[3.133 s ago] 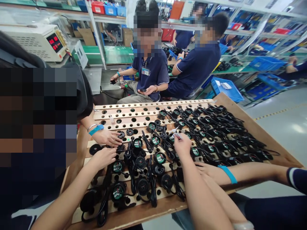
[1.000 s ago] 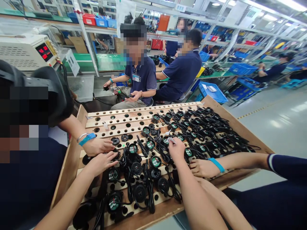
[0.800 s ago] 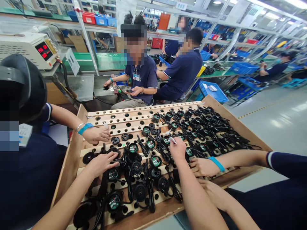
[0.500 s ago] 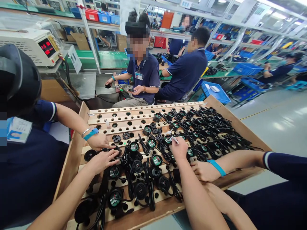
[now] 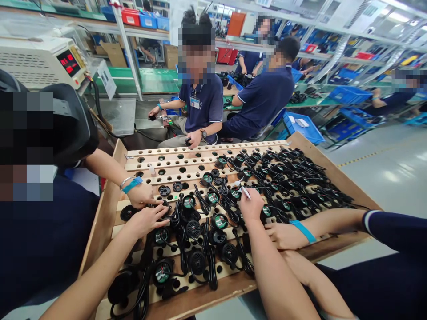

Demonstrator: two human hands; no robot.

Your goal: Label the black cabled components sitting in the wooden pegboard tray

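My left hand (image 5: 147, 221) reaches in from the lower left with fingers stretched out, open. Its fingertips are by a small black round part (image 5: 166, 206), and I cannot tell whether they press on it. My right hand (image 5: 251, 203) is closed around a white pen-shaped tool (image 5: 245, 192), held over black round housings with green circuit boards, such as this housing (image 5: 236, 193). Coiled black cables (image 5: 229, 210) lie among the housings. All sit in a wooden tray (image 5: 230, 298) with rows of holed slats.
A co-worker's hand (image 5: 140, 194) with a blue wristband is close to my left hand. Another co-worker's hand (image 5: 283, 235) lies beside my right forearm. A seated person (image 5: 203, 104) is beyond the tray. A power supply (image 5: 43, 62) stands at the left, a blue bin (image 5: 302, 126) behind.
The view has shifted slightly. My hands stay nearly in place. The co-worker at the left has leaned further in, and the seated person's nearer hand has come down toward the tray's far edge.
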